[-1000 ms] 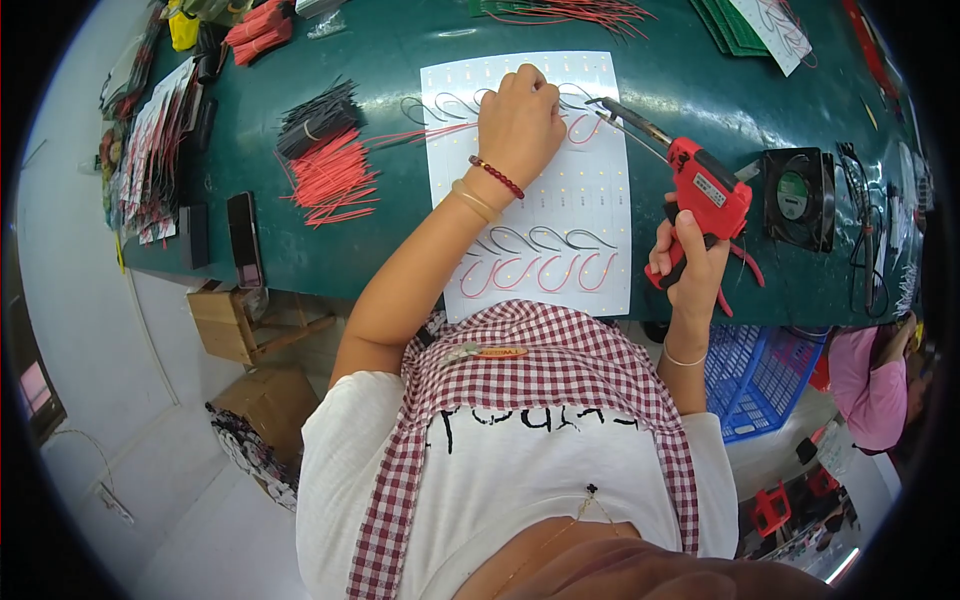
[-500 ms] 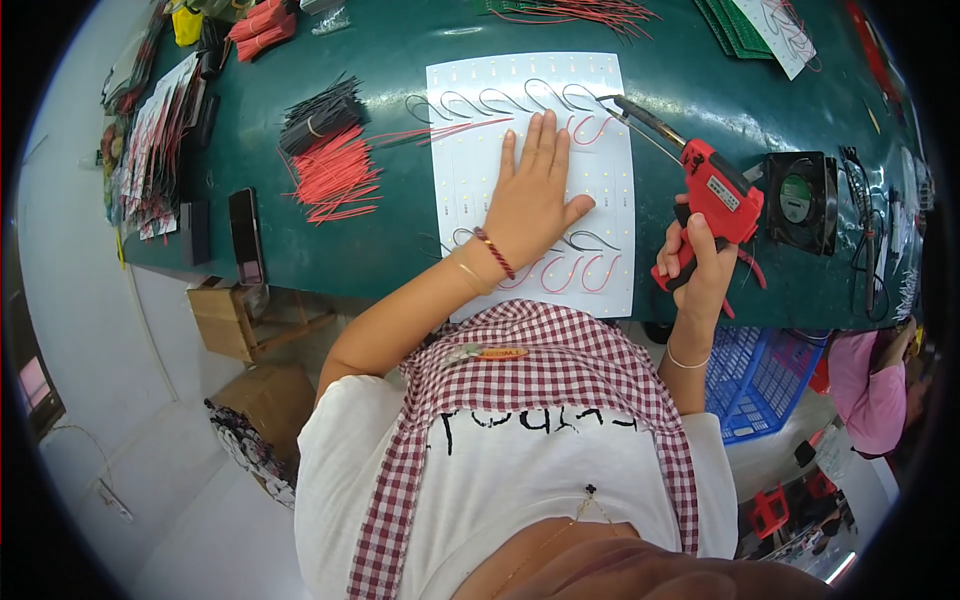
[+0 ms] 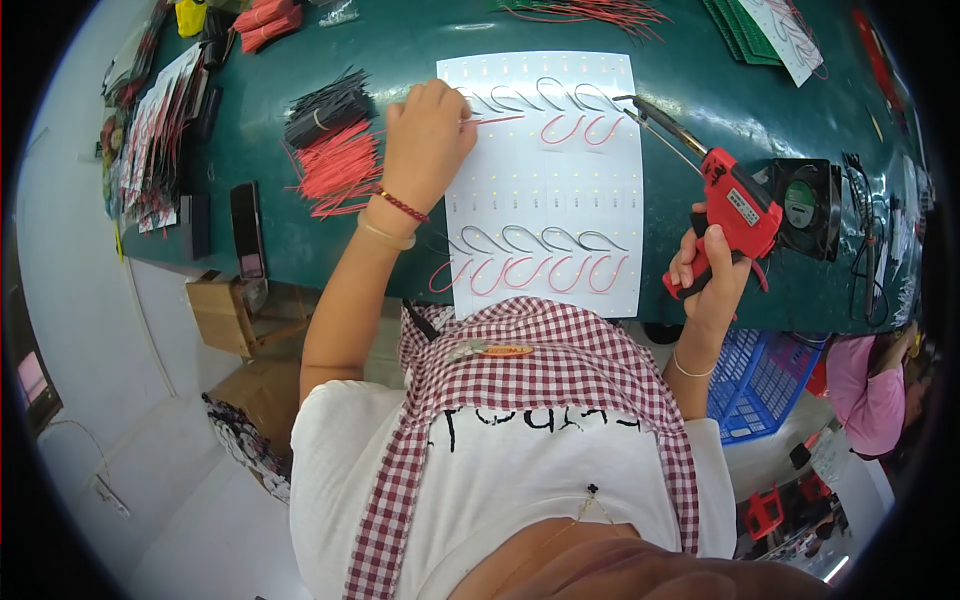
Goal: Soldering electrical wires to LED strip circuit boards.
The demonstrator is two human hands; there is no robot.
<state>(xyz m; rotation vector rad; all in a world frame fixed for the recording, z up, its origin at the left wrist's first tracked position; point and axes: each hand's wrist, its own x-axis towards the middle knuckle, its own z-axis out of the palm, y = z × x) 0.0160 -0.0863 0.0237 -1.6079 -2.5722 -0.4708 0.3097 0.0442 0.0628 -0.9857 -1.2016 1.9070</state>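
Note:
My left hand (image 3: pixel 430 135) is closed over the upper left edge of a white circuit sheet (image 3: pixel 545 170), fingers bent around red wires (image 3: pixel 497 120) whose ends stick out to the right. Looped black and red wires stand in rows along the top and bottom of the sheet, which carries small yellowish dots. In my right hand (image 3: pixel 710 280) is a red soldering gun (image 3: pixel 738 205), gripped by its handle beside the sheet. Its tip points up and left, near the sheet's upper right edge. What lies under my left palm is hidden.
Bundles of black wires (image 3: pixel 325 108) and red wires (image 3: pixel 340 170) lie left of the sheet. A phone (image 3: pixel 246 230) rests near the table's front edge. Right of the soldering gun stands a black fan (image 3: pixel 808 205). A blue crate (image 3: pixel 765 385) sits below the table; a person in pink (image 3: pixel 866 395) is at right.
My left hand has lifted off the middle of the sheet, moved left and closed on the red wires. The soldering gun has shifted slightly right and down with my right hand.

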